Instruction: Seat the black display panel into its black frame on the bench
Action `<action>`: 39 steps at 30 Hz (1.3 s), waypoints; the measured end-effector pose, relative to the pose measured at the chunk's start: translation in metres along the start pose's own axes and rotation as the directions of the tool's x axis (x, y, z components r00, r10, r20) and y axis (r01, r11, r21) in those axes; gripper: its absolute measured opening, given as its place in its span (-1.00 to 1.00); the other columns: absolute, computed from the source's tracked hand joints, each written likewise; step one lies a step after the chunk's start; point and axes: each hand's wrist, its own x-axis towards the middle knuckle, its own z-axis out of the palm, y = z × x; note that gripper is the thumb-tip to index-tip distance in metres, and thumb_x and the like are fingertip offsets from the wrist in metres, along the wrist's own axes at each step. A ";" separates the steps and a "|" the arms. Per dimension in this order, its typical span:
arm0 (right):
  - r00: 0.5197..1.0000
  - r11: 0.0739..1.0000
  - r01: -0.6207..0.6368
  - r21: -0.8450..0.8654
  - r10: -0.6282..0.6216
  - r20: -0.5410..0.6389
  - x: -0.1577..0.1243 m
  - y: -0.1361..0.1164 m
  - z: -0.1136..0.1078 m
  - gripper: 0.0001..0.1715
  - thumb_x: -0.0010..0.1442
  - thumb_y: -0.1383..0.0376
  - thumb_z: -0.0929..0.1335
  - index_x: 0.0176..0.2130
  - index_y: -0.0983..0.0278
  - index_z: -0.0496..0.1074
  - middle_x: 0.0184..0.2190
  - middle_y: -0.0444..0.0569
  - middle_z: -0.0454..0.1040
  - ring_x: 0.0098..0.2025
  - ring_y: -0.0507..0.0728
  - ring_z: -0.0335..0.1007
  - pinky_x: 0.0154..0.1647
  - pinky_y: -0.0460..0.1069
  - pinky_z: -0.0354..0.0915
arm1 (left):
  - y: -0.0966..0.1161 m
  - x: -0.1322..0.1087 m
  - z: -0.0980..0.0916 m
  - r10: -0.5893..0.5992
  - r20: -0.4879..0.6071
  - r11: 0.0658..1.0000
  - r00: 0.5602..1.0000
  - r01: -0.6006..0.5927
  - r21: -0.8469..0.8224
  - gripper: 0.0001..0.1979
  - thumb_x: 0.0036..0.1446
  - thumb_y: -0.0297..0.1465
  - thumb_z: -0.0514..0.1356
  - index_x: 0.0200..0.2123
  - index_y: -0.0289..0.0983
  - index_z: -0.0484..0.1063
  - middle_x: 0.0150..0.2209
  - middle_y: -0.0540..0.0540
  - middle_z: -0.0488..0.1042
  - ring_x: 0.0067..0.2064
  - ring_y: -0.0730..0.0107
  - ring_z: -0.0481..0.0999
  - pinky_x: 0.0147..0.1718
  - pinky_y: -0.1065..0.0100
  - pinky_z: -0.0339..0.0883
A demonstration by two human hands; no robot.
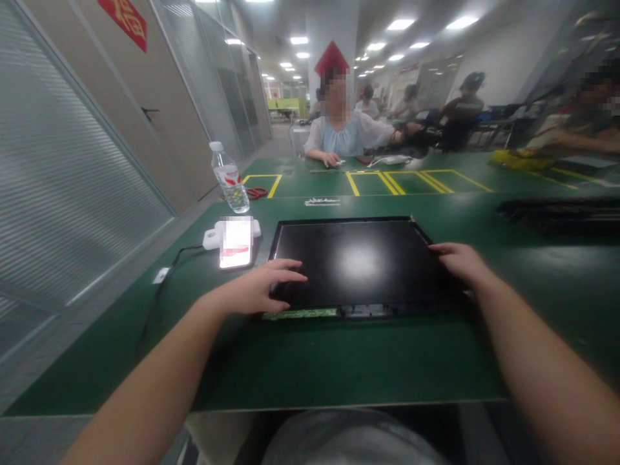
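A black LCD screen panel [310, 258] lies face up on the green table in front of me, with light glaring off its middle. A green circuit board strip [310, 314] shows along its near edge. My left hand [261, 284] rests over the panel's left side, its fingers spread apart across the border and glass. At the opposite side, my right hand [458, 261] grips the right edge near the far corner, fingers close together; its lower fingers are hidden.
Left of the panel are a lit phone [236, 248], a white power strip [210, 239] with a black cable, a water bottle [228, 181] and red-handled scissors [256, 192]. Small white pieces [322, 201] lie beyond the panel. A person [339, 129] sits across the table [349, 368].
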 end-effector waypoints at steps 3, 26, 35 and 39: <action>0.997 0.997 -0.071 0.036 0.071 0.023 0.000 -0.001 0.000 -0.40 0.01 0.50 0.39 0.05 0.30 0.67 -0.18 0.14 0.68 -0.20 0.23 0.61 -0.16 0.05 0.48 | 0.001 -0.001 0.001 0.005 0.004 1.000 1.000 -0.005 -0.002 -0.38 0.15 -0.37 0.35 0.30 -0.07 0.48 0.50 -0.19 0.22 0.46 -0.08 0.25 0.31 0.02 0.33; 0.997 0.998 -0.067 0.001 0.067 0.022 -0.002 -0.006 -0.002 -0.39 0.03 0.52 0.35 0.05 0.30 0.67 -0.07 0.12 0.68 -0.18 0.19 0.60 -0.10 0.02 0.46 | 0.005 0.000 0.002 0.018 0.048 1.000 0.999 -0.018 0.012 -0.51 0.27 -0.38 0.29 0.27 -0.05 0.51 0.48 -0.17 0.26 0.41 -0.04 0.36 0.30 0.04 0.35; 0.999 0.999 -0.031 0.013 0.031 0.011 0.002 0.001 -0.002 -0.43 0.00 0.50 0.38 0.00 0.29 0.69 -0.15 0.09 0.69 -0.23 0.17 0.59 -0.16 -0.01 0.46 | 0.006 0.001 0.001 0.005 -0.011 1.000 1.000 -0.005 0.005 -0.47 0.21 -0.31 0.33 0.26 -0.09 0.51 0.44 -0.19 0.33 0.35 -0.05 0.44 0.26 0.05 0.39; 0.998 0.998 -0.058 0.009 0.057 0.020 0.001 0.001 -0.001 -0.38 0.01 0.51 0.37 0.05 0.30 0.67 -0.16 0.11 0.69 -0.31 0.16 0.57 -0.24 -0.01 0.45 | 0.006 0.004 0.003 -0.016 -0.040 1.000 0.999 0.016 0.001 -0.44 0.15 -0.28 0.38 0.24 -0.12 0.53 0.42 -0.23 0.35 0.37 -0.07 0.41 0.32 0.02 0.31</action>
